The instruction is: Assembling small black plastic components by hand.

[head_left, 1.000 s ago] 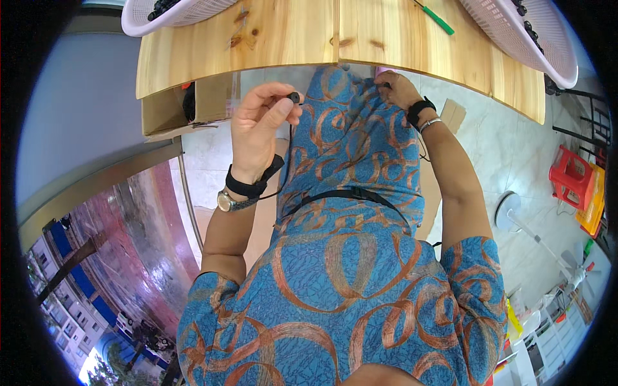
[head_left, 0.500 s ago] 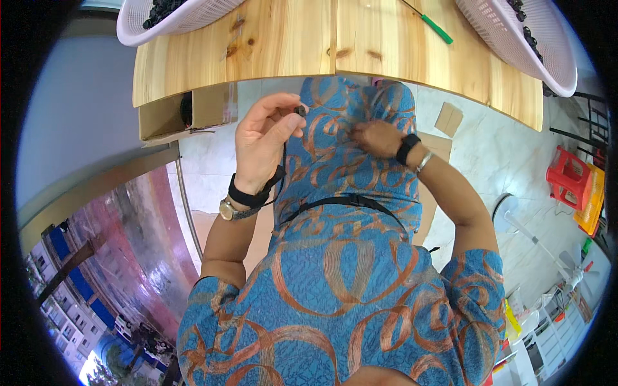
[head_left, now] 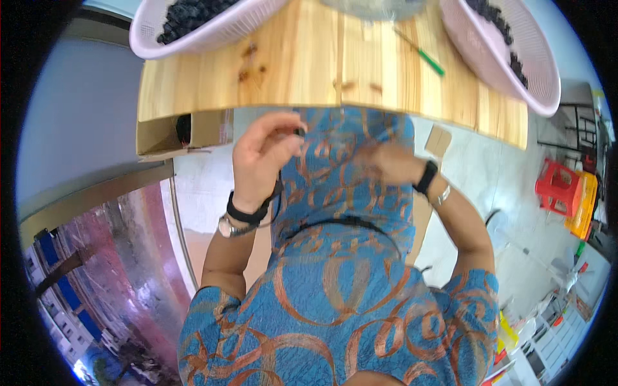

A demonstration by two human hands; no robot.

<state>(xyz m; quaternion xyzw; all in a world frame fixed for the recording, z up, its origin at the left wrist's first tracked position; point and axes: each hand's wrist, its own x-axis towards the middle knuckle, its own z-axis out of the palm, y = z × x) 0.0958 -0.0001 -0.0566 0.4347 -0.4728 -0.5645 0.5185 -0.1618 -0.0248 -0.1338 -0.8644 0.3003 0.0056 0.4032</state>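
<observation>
Left hand [head_left: 257, 157] nearer, grip pinching the small black piece [head_left: 299, 132] between thumb and fingers | piece this side of the surface [head_left: 296, 80], long axis unclear | right hand [head_left: 391, 163] blurred, off to its right, grip: can't tell

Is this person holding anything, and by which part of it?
The left hand pinches a small black piece between thumb and fingers; which part is gripped is too small to tell. The right hand is too blurred to tell.
</observation>
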